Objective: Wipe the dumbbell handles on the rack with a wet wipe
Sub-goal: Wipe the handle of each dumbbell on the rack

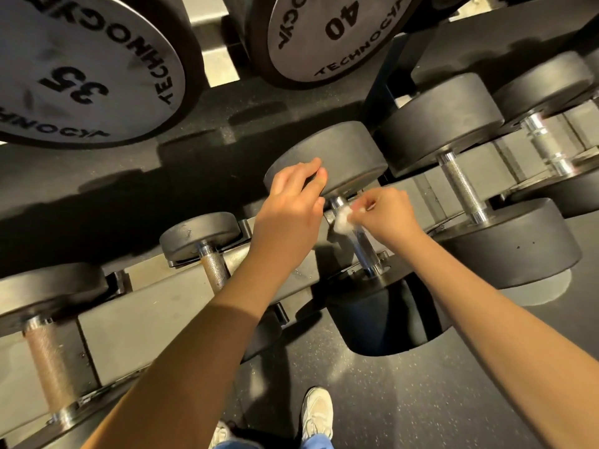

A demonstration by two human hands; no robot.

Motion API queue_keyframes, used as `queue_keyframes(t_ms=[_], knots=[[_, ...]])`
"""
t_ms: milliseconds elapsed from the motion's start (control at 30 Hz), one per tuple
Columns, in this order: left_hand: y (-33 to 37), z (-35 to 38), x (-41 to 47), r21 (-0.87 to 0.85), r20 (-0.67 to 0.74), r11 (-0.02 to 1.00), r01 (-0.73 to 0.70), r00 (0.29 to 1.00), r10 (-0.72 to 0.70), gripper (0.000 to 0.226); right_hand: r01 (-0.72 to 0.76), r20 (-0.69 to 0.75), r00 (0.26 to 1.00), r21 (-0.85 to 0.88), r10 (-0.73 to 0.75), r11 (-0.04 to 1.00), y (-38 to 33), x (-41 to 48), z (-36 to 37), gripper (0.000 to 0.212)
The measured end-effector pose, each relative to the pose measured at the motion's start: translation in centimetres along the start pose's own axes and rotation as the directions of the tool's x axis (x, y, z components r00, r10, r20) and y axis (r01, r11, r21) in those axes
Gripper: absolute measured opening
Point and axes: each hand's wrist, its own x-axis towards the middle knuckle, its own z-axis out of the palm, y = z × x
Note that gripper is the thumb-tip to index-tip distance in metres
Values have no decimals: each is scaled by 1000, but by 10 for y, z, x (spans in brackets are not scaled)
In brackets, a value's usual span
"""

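Dumbbell point(363, 251) at the centre lies on the lower tier of a grey rack point(146, 306), one black head far and one near, over a dark speckled floor point(405, 400); its handle is bright knurled metal running near to far, tilted a little to the left at its far end; a wet wipe point(343, 222), white and bunched, sits against the far part of that handle, just below the far head; the right hand point(385, 212) has its fingers curled and pinches the wipe onto the metal; the left hand point(291, 209) rests on the far head, fingers nearly straight across its rim and thumb along its near edge, holding nothing; more dumbbells sit on both sides, a larger one point(460, 186) to the right and smaller ones point(214, 270) to the left; on the tier above, round end plates read 35 point(81, 82) and 40 point(342, 21); a pale shoe point(317, 413) stands on the floor at the near edge.
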Motion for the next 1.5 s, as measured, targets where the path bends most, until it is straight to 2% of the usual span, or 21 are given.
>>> queue_keyframes(t_ms=[67,133,200,267,333,367,433,500,567,633,767,800,867,967,1067,1133,1200,1300,1367,1433,1500], knots=[[0,-1,0,4,7,1000,-6,1000,6,36,0,-92,996,162,15,987,-2,-1,5,17],[0,-2,0,10,12,1000,-13,1000,13,36,-25,-95,995,154,40,988,-4,-4,12,15],[1,-1,-1,2,21,1000,-9,1000,9,37,-41,-38,998,60,43,997,-2,-8,11,12],[1,0,-1,-16,22,1000,10,1000,-10,37,-79,103,991,-121,91,990,0,-17,1,11],[0,0,-2,-20,18,1000,14,1000,-14,36,-92,264,946,-335,187,938,5,-25,-10,9],[0,0,-2,-17,15,1000,9,1000,-9,35,-88,302,929,-378,212,922,7,-27,-14,10],[1,0,-1,-16,14,1000,2,1000,-2,36,-91,260,950,-297,173,950,9,-25,-18,15],[1,0,-1,-18,19,1000,9,1000,-9,36,-98,104,989,-86,107,991,8,-18,-15,15],[2,0,-2,-20,25,999,27,999,-26,37,-92,29,995,46,90,995,4,-15,-7,13],[3,0,-2,-29,30,998,49,998,-48,37,-89,55,995,10,88,996,2,-17,-2,12],[7,-2,-1,-20,3,999,35,999,-35,33,-82,272,943,-364,190,928,7,-30,-16,9],[8,-3,-1,-8,-5,1000,13,1000,-13,31,-68,277,944,-368,179,927,10,-33,-20,6],[16,-10,-7,-10,35,1000,-2,999,3,25,-42,225,970,-225,93,974,16,-39,-26,9],[38,-12,-18,-157,280,970,184,950,-135,26,19,148,989,41,-25,999,20,-45,-30,15],[49,4,-22,-365,531,778,511,801,-278,37,-10,148,989,201,-20,980,20,-48,-32,19],[51,16,-19,-428,609,642,636,728,-316,40,-19,155,988,284,-27,959,20,-47,-33,22],[53,23,-16,-419,644,599,682,689,-333,31,-18,173,984,306,-36,952,19,-48,-33,22],[56,27,-11,-454,560,552,699,706,-434,9,1,179,982,346,-67,938,22,-48,-34,17],[53,29,-11,-452,475,539,711,703,-529,15,30,108,991,350,-72,936,28,-50,-35,18],[49,33,-15,-381,366,571,728,685,-630,24,52,7,998,230,-56,972,37,-55,-35,28],[47,38,-18,-355,256,561,748,655,-711,18,33,-53,998,147,-25,989,45,-63,-29,36]])
